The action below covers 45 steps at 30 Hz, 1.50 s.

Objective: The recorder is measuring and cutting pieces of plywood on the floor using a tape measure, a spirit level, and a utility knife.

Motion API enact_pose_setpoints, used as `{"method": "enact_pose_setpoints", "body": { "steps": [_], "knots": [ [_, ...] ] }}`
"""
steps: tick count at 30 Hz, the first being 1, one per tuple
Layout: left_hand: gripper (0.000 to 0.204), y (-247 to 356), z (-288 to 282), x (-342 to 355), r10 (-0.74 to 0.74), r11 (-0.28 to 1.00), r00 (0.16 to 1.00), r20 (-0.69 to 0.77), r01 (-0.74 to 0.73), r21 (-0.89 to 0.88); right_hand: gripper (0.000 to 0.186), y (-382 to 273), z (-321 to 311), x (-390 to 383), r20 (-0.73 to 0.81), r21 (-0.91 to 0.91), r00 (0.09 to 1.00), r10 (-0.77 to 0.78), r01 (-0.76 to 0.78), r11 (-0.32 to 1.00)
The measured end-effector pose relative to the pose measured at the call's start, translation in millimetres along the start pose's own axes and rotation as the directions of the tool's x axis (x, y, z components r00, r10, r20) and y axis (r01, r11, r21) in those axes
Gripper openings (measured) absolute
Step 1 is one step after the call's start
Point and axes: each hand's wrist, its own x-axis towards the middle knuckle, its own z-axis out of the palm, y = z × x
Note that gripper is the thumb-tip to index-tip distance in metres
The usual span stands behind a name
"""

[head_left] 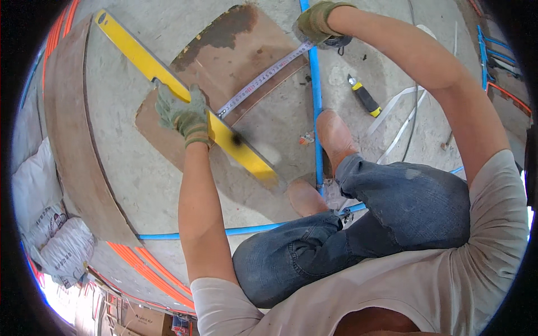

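Observation:
My left hand (185, 115), in a grey-green work glove, grips a long yellow spirit level (131, 50) near its middle. The level lies slantwise across a brown board (224, 64) on the concrete floor. My right hand (315, 23), gloved as well, is closed around a tape measure at the far side; its dark case (337, 41) shows only partly under the glove. From there the white tape blade (263, 77) runs over the board, its end hook at the level's edge by my left hand. A dark patch stains the board's far corner.
A black-and-yellow utility knife (367, 99) lies right of a blue pipe (315, 84). Another blue pipe (252, 229) crosses before my knees. At left are a long brown strip (70, 123), white sacks (36, 173) and orange pipes (148, 271). White strips (395, 103) lie at right.

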Motion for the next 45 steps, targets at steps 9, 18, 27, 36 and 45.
{"method": "enact_pose_setpoints", "body": {
  "steps": [9, 18, 27, 36, 45],
  "knots": [
    [0.079, 0, 2, -3, -0.015, 1.0, 1.0, -0.003, 0.015, 0.017, 0.025, 8, 14, 37, 0.205, 0.1, 0.978, 0.029, -0.051, 0.994],
    [0.088, -4, 6, -1, -0.051, 0.998, 0.999, 0.017, 0.052, -0.048, 0.019, 17, -20, 3, 0.229, 0.247, 0.973, -0.006, -0.052, 0.968],
    [0.086, -1, 2, -2, -0.097, 0.995, 0.993, 0.07, 0.098, -0.011, 0.012, 78, -52, -10, -0.243, 0.835, 0.957, -0.16, 0.291, 0.467],
    [0.084, -2, 6, -2, -0.115, 0.992, 0.992, 0.051, 0.112, 0.05, 0.017, 66, -78, 30, -0.085, 0.822, 0.995, -0.041, 0.094, 0.562],
    [0.078, 2, 1, -1, 0.035, 0.999, 0.998, -0.061, -0.034, 0.027, 0.014, 74, -53, 83, -0.01, 0.385, 0.997, 0.076, -0.066, 0.921]
  ]
}}
